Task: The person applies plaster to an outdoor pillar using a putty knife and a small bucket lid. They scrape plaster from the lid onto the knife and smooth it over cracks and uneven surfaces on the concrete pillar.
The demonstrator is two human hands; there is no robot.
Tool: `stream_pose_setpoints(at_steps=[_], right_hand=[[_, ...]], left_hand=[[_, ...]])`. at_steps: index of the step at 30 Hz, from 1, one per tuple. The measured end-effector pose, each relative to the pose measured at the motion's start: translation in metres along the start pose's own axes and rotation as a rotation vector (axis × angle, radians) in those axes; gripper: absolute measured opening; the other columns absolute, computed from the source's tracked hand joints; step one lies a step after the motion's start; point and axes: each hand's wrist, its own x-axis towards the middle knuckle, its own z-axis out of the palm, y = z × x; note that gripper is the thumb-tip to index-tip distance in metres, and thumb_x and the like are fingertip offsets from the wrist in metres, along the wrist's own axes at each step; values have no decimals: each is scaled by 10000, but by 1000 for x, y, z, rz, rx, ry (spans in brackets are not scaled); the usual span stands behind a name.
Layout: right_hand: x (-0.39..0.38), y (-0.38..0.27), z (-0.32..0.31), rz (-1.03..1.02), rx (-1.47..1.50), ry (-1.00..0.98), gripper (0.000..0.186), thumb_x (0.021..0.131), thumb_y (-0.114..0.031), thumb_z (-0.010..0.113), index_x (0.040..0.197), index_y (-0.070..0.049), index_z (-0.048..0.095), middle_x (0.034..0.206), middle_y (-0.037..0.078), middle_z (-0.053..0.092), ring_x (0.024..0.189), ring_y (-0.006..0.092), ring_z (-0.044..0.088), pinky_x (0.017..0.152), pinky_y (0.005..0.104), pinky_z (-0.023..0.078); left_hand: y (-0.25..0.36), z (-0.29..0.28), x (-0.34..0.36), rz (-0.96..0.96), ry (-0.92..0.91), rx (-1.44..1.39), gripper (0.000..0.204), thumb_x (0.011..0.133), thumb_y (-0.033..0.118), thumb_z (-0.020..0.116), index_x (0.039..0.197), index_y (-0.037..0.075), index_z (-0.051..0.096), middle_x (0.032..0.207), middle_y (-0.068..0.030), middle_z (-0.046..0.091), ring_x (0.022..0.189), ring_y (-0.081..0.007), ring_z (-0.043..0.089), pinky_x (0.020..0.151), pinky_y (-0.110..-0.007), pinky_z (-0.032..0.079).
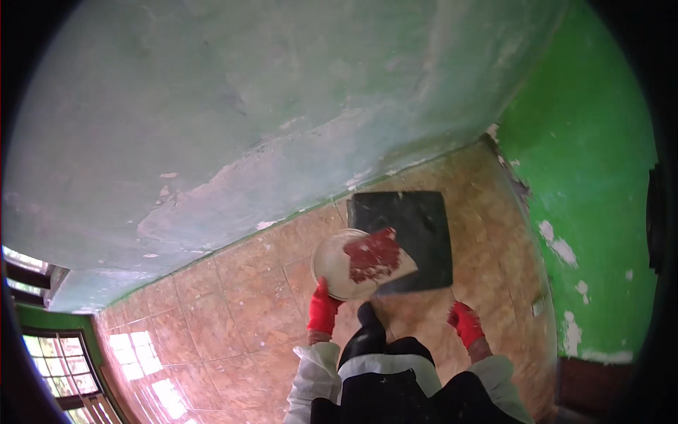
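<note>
Above a brown tiled floor [233,311], the left hand [325,311] grips a round pale container [328,258] by its rim

Near the middle of the view, the container sits just beyond the person's dark-clad legs, covering part of a dark mat [417,219]. The left hand, in a red glove [319,321], pinches the edge nearest the person, with the thumb lying on the rim and the other fingers mostly hidden. Across the right half of the container lies a dark red patch [374,256] flecked with white, and a pale pointed corner [406,267] juts past the rim on that side; whether the corner belongs to a separate piece, I cannot tell.

Well apart from it, to the right and nearer the person, the right hand [466,325] hangs over the tiles, also gloved in red. Its fingers are bent, and the view does not show clearly whether they close on anything.

Flat on the floor, the mat is roughly square. Along its far side runs a pale green wall [282,106] with worn, whitish patches; to the right stands a brighter green wall [593,177] marked with white spots. At the lower left, light falls on the tiles near a paned window [63,364].
</note>
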Motion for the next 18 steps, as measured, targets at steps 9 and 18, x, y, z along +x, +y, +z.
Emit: stream_pose_setpoints(at_steps=[9, 18], right_hand=[[535, -114, 90, -199, -275, 236, 456, 858, -514, 454, 928, -85, 593, 762, -4, 536, 673, 129, 495, 623, 265, 435], [761, -81, 140, 198, 1, -108, 580, 894, -537, 356, 1128, -45, 556, 996, 54, 631, 902, 204, 591, 757, 323, 464]], left_hand=[[-140, -16, 472, -221, 31, 213, 553, 887, 481, 463, 1163, 2, 498, 978, -106, 628, 871, -223, 618, 688, -345, 528], [-113, -81, 622, 31, 623, 1129, 475, 870, 341, 552, 1190, -3, 489, 1057, -133, 607, 1034, -248, 542, 838, -338, 438]])
